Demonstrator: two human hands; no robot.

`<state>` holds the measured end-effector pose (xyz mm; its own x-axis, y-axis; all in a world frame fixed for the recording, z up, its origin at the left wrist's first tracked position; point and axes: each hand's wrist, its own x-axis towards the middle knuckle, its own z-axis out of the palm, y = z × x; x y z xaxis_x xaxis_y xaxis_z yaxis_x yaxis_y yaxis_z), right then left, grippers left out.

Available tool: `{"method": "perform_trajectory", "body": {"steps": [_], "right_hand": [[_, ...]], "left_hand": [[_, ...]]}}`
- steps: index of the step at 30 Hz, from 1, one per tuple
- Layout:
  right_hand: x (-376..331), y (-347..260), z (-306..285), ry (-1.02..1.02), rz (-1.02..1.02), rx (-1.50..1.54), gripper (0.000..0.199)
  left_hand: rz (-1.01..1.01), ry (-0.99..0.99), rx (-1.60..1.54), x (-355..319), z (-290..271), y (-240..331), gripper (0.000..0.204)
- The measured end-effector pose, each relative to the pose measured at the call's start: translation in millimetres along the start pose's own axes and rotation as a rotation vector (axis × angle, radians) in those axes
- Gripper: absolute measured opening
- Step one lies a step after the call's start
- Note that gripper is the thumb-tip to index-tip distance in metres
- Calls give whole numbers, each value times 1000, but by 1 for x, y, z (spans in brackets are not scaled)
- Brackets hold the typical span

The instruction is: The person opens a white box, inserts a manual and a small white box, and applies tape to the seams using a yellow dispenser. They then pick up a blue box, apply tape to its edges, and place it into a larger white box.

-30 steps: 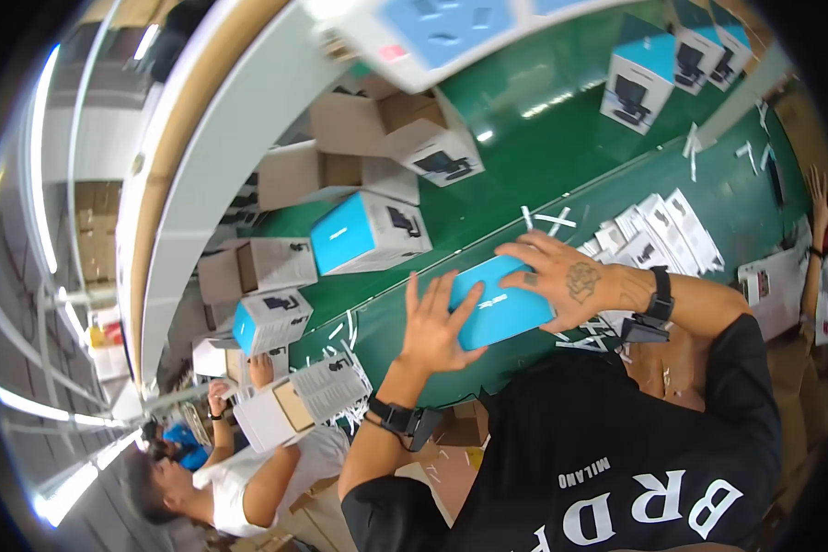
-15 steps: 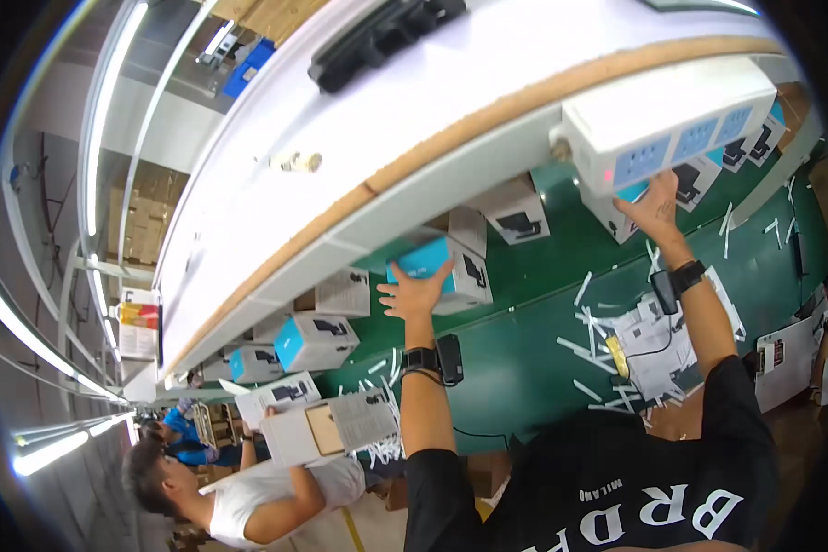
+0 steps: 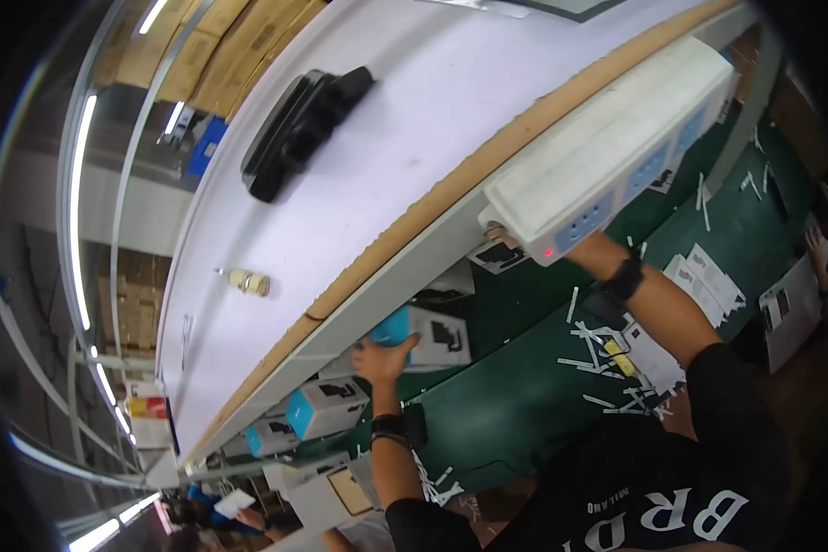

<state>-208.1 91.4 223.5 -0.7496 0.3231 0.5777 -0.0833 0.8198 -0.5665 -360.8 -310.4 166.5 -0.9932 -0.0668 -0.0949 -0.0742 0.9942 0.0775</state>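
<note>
a blue-and-white box (image 3: pixel 440 342) sits on a green workbench (image 3: pixel 488 405), partly under the wood-edged lip of a white shelf (image 3: pixel 414 175), its printed side w/ a dark device pic facing the worker. at its blue end is the worker's left hand (image 3: pixel 384 359), open, thumb spread from fingers; whether it presses on the box or just hovers there is unclear. the right hand (image 3: pixel 591 250) reaches behind a white power strip (image 3: pixel 607 147) w/ blue sockets & a red light; fingers hidden, so can't tell how far open it is or what, if anything, it has.

left of the box, approx. in a row, stand two more blue-and-white cartons (image 3: pixel 329 407). nearer the worker, white paper strips (image 3: pixel 598 363) lie strewn by printed leaflets (image 3: pixel 704 281). up on the shelf: a black device (image 3: pixel 304 129) & a small tan fitting (image 3: pixel 248 282). at lower left, an open carton (image 3: pixel 340 497) shows beside a co-worker's arm; far right, another person's hand (image 3: pixel 816 244) is near a white printed sheet (image 3: pixel 787 313).
</note>
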Motion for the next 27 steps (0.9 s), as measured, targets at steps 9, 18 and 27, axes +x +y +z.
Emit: {"method": "perform_trajectory", "body": {"steps": [9,18,27], "right_hand": [[-16,81,130,-124,109,201,40],[-52,46,82,-170,126,89,28],[-164,-18,2,-182,238,445,11]], "left_hand": [[-69,101,-29,62,-1,-63,131],[496,127,-311,106,17,-67,76],[135,53,-1575,103,74,57,32]]}}
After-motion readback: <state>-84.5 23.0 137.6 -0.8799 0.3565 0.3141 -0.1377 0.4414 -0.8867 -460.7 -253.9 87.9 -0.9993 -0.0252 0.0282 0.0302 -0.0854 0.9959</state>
